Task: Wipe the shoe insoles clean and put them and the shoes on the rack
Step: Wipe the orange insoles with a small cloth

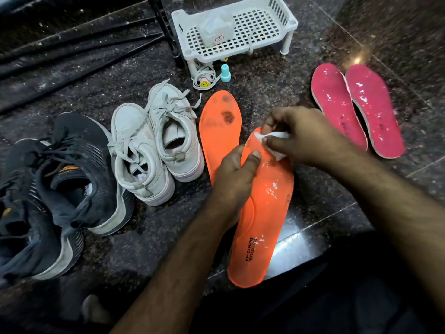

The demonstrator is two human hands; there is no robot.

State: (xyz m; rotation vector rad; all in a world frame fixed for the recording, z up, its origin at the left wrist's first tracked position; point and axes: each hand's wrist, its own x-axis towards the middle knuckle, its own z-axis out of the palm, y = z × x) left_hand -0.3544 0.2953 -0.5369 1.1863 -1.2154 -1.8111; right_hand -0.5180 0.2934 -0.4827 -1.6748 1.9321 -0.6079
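My left hand [234,179] grips an orange insole [262,213] at its left edge, thumb on top, holding it tilted above the floor. My right hand [305,136] pinches a white wipe [277,141] against the insole's toe end. White flecks dot the insole's surface. A second orange insole [220,124] with dark stains lies flat on the floor beside it. Two pink insoles [356,109] with wet white specks lie at the right. A pair of white sneakers [156,143] and a pair of dark sneakers [60,189] stand at the left.
A white plastic rack [265,27] stands at the back with a pack of wipes [216,27] on it. A small teal bottle [225,73] and a coiled lace with a smiley charm [204,79] sit before it. Black rods [79,44] cross the dark speckled floor at back left.
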